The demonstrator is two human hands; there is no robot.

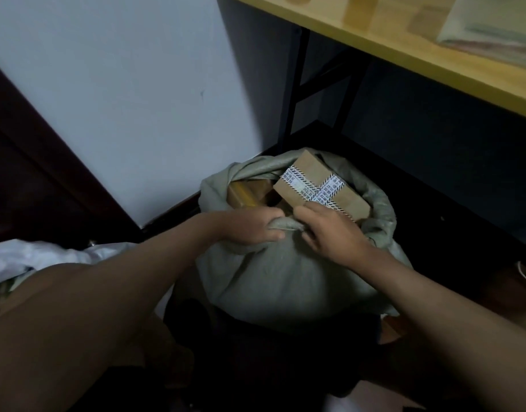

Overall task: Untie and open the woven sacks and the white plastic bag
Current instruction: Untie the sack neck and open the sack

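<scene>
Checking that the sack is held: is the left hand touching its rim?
Touching. The head view shows the left hand with fingers curled round the sack's bunched rim.

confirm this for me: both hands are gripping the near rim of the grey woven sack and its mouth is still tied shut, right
Not quite. The head view shows both hands, left hand and right hand, gripping the near rim of the grey woven sack, but its mouth is already open, with a taped cardboard box showing inside.

Your view is dim and soft. Deep shadow pools under the table (374, 37); wide-angle edges bend and blur.
</scene>
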